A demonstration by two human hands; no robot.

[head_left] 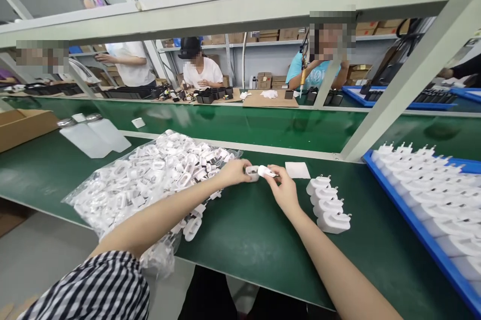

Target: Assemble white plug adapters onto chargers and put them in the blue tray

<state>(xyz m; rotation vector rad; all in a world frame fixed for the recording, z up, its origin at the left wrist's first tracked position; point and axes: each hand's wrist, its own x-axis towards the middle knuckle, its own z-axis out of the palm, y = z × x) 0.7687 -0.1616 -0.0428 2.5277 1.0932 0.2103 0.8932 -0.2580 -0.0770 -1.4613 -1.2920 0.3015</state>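
My left hand (236,172) is closed on a small white plastic shell (252,173) above the green table. My right hand (282,187) pinches a white plug part (266,171) right against that shell, so the two pieces touch between my hands. A clear plastic bag (146,180) heaped with several white shells lies under my left forearm. A short row of finished white chargers (327,204) stands on the table just right of my right hand.
A blue tray (409,222) filled with white chargers runs along the right. A white paper square (297,170) lies behind my hands. Two white bottles (95,135) and a cardboard box (22,127) sit at left. A slanted frame post (398,89) rises ahead. Other people work at the far bench.
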